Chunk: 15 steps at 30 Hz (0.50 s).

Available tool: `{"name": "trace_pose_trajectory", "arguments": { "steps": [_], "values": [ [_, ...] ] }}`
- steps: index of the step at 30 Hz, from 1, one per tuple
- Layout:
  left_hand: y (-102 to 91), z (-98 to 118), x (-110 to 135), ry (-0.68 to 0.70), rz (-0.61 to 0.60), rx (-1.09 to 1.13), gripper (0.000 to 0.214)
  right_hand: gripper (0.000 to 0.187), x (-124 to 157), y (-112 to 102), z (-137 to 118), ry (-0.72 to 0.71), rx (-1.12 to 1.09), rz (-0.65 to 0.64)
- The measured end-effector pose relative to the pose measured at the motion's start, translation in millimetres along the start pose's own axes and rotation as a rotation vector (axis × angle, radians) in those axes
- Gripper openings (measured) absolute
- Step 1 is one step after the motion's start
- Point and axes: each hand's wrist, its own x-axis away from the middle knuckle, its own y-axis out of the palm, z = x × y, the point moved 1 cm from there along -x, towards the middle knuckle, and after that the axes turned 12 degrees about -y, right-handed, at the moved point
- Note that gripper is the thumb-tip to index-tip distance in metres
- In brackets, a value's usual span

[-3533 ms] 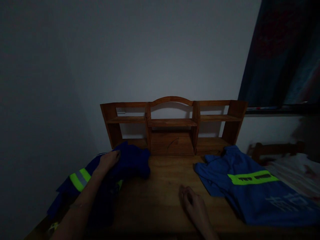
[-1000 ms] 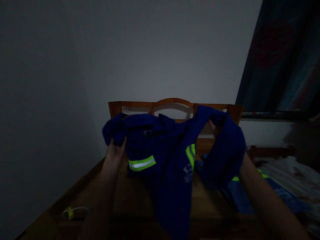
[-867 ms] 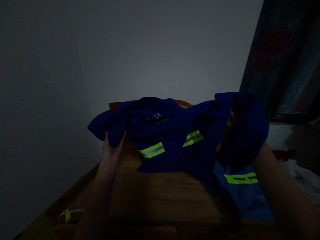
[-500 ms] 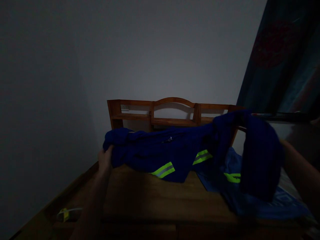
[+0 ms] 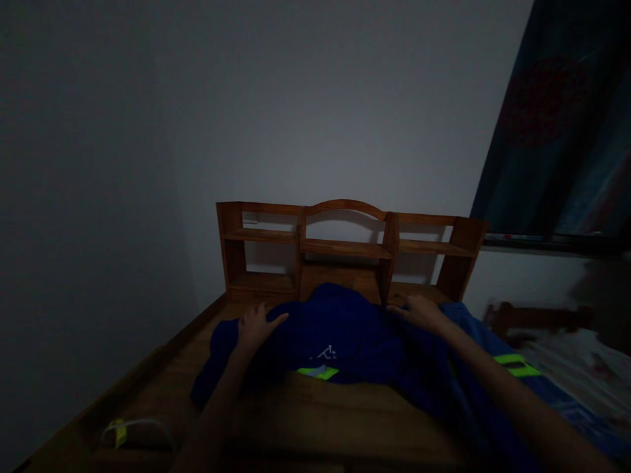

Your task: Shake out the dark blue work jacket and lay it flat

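Bare left hand [image 5: 256,325] and bare right hand [image 5: 420,311]; both forearms uncovered up to the frame edge. Dim lighting obscures finer detail.

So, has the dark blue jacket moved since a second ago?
Yes. The dark blue jacket dropped from in front of the wooden shelf onto the desk below it, left hand and right hand resting on top.

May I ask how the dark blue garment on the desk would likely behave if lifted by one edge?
Probably floppy: the dark blue garment lies in soft folds on the desk under the left hand and right hand. Lifted, it would likely drape and trail. Pushed, it would probably bunch rather than slide whole.
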Motion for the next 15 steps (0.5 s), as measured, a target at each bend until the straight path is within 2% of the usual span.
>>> {"name": "trace_pose_trajectory", "arguments": {
  "steps": [2, 4, 6, 8, 11, 15],
  "values": [
    [12.2, 14.6, -0.6, -0.021, -0.128, -0.019, 0.077, 0.07, -20.3, 22.7, -28.8, -0.017, -0.1, -0.058],
    [19.0, 17.1, -3.5, -0.058, -0.24, -0.024, 0.064, 0.073, -32.5, 41.4, -48.2, 0.004, -0.157, -0.113],
    [17.0, 12.2, -8.6, -0.079, -0.278, -0.012, 0.047, 0.063, -37.5, 52.8, -59.1, 0.016, -0.173, -0.149],
    [6.1, 5.1, -16.3, -0.086, -0.251, 0.004, 0.038, 0.044, -37.8, 54.7, -63.0, 0.014, -0.174, -0.156],
    [-21.4, -1.3, -33.7, -0.089, -0.167, 0.043, 0.035, 0.025, -36.4, 39.3, -58.2, 0.028, -0.161, -0.097],
    [-69.9, 7.0, -66.3, -0.085, 0.022, 0.114, 0.036, 0.029, -43.6, -6.8, -40.6, 0.082, -0.107, 0.089]
  ]
}}
